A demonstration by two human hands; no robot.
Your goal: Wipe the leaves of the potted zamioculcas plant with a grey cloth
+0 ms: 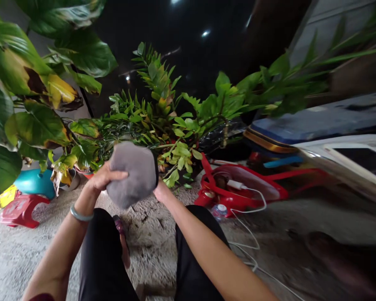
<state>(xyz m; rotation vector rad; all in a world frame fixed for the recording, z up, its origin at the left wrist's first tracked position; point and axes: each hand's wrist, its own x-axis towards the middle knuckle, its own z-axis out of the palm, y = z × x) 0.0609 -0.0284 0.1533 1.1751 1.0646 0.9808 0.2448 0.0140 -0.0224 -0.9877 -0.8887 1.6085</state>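
A grey, rounded, soft-looking piece (131, 173) with a dark right edge is raised above the ground between my knees. It is slightly blurred, and its kind is unclear. My left hand (105, 177) grips its left side, thumb laid across the face and the other fingers behind. At the dark right edge is my right hand (160, 190), mostly covered by the piece, so its fingers cannot be seen. A pale bangle (80, 214) circles my left wrist.
Leafy plants (163, 113) stand just ahead, with large leaves (28, 121) at left. A red bag (238, 200) holds a white plug with a trailing cable (253, 240). A red stool (21, 209) sits left; a phone-like device (360, 161) lies right.
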